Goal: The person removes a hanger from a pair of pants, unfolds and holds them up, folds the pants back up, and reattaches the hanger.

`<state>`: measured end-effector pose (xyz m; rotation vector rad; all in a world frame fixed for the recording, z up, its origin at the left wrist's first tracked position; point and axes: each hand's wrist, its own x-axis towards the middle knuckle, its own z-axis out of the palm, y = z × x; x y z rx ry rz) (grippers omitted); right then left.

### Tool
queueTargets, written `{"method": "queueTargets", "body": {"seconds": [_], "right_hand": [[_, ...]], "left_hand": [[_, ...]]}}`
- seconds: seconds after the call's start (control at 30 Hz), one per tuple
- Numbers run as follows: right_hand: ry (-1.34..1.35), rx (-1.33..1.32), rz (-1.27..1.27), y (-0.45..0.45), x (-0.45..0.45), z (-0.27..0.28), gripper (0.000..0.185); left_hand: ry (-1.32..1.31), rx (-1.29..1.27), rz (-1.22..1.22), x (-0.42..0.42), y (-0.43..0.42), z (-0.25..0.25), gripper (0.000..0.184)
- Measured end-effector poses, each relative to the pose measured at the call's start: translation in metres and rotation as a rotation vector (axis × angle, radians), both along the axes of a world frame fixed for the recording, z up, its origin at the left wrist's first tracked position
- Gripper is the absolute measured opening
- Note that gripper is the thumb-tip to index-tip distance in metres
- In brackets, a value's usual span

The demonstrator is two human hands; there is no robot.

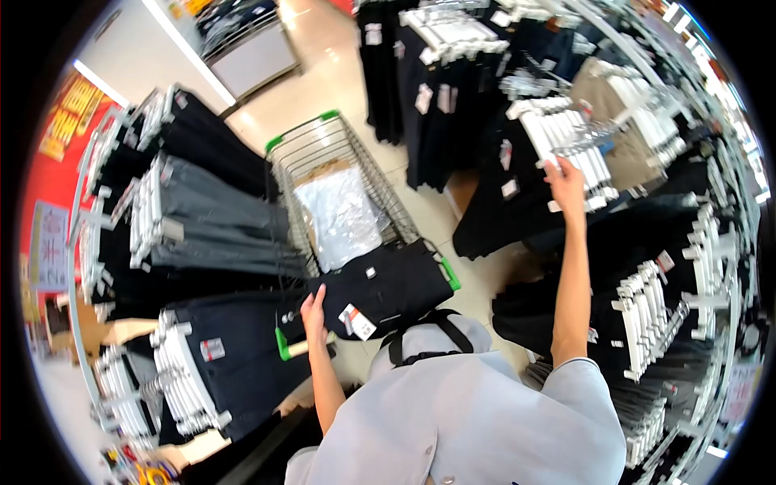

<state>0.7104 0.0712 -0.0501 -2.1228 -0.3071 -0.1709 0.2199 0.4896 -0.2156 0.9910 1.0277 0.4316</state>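
A folded pair of black trousers (388, 287) with a white and red tag lies across the near end of the shopping cart (380, 174). My left hand (314, 315) grips the left edge of these trousers, its fingers partly hidden. Out to the right, my right hand (564, 186) is closed at the end of a white hanger (558, 145), one of several packed in a row on a rack arm. Black trousers (501, 206) hang from those hangers and carry small tags.
Inside the cart lie clear plastic packages (339, 214) on cardboard. Grey trousers (218, 218) and dark trousers (242, 360) hang along the left rack. Beige trousers (610, 121) hang beyond my right hand, and more hangers (647, 319) stand nearer on the right.
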Motion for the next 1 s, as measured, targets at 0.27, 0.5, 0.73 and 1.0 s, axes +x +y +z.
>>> {"method": "queueTargets", "body": {"seconds": [0.27, 0.5, 0.73, 1.0], "right_hand": [[0.079, -0.07, 0.054, 0.006, -0.03, 0.032, 0.041], [0.211, -0.015, 0.295, 0.023, -0.066, 0.028, 0.036], [0.089, -0.072, 0.06, 0.013, -0.054, 0.045, 0.037], [0.062, -0.274, -0.052, -0.003, -0.026, 0.046, 0.036]], "left_hand": [[-0.026, -0.064, 0.006, -0.001, 0.0, 0.005, 0.026], [0.023, 0.007, 0.015, -0.002, -0.001, 0.003, 0.027], [-0.001, -0.021, -0.014, -0.002, 0.002, -0.003, 0.026], [0.037, -0.024, -0.013, 0.0, 0.0, 0.004, 0.028]]}}
